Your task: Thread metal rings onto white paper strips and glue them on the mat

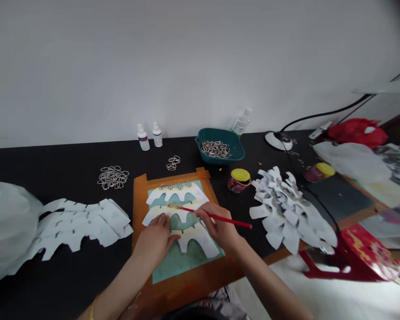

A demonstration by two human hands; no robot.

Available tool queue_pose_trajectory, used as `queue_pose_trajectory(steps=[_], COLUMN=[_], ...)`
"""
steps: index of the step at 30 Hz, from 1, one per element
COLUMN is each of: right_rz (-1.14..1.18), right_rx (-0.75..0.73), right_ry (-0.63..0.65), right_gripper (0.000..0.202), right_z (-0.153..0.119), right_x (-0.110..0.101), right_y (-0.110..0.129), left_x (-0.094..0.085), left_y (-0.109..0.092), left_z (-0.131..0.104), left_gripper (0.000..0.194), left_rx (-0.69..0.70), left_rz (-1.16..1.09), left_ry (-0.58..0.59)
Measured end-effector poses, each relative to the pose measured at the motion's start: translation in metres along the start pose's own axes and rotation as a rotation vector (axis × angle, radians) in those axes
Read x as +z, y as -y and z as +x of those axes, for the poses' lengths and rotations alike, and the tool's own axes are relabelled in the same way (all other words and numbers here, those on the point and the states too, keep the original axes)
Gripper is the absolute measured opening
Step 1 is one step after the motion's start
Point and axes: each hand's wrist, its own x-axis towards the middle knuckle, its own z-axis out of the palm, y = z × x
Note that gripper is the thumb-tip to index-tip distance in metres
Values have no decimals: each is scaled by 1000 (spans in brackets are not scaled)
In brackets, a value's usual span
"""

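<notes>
My right hand (217, 224) grips a thin red paintbrush (231, 221), its tip touching the middle one of three white scalloped paper pieces (195, 204). My left hand (157, 240) lies with its fingers on the left part of that same middle piece, pressing it down. The pieces rest one below another on a greenish-blue sheet (173, 266) taped in brown on the black table. Small metal rings (170, 187) sit in a row along the top piece. Yellowish smears show on the pieces. Below the middle one lies the bottom piece (203, 240).
Stacked scalloped pieces lie left (83, 222) and right (283, 209). A green basin (237, 150) holds many rings; a ring pile (113, 178) sits left. Two white bottles (143, 138) stand behind. A yellow-topped tin (239, 181) is near my right hand. A red stool (363, 253) stands right.
</notes>
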Motion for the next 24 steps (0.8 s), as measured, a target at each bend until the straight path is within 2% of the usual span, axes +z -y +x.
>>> queue_pose_trajectory(steps=[3, 5, 10, 14, 16, 18, 21, 22, 24], right_rz=[91, 82, 0, -17, -39, -32, 8, 3, -9], right_rx=[-65, -51, 56, 48, 89, 152, 225, 250, 255], right_ry=[85, 110, -41, -30, -61, -169, -491, -606, -794], right_gripper=[22, 24, 25, 25, 26, 28, 29, 28, 25], right_z=[6, 5, -13, -26, -35, -48, -75, -85, -102], right_x=[8, 9, -8, -16, -25, -41, -68, -75, -79], right_y=[3, 1, -5, -4, -4, -6, -14, -18, -28], left_x=[0, 0, 5, 6, 4, 3, 1, 1, -5], left_y=[0, 0, 3, 2, 4, 7, 14, 16, 18], left_z=[0, 1, 1, 2, 4, 7, 8, 6, -1], left_gripper=[55, 55, 54, 54, 52, 45, 35, 33, 31], left_rx=[-3, 6, 12, 6, 13, 25, 20, 17, 30], left_rz=[1, -5, -13, 10, 18, 23, 13, 1, -39], left_ry=[5, -2, -37, -35, -43, -58, -88, -147, -370])
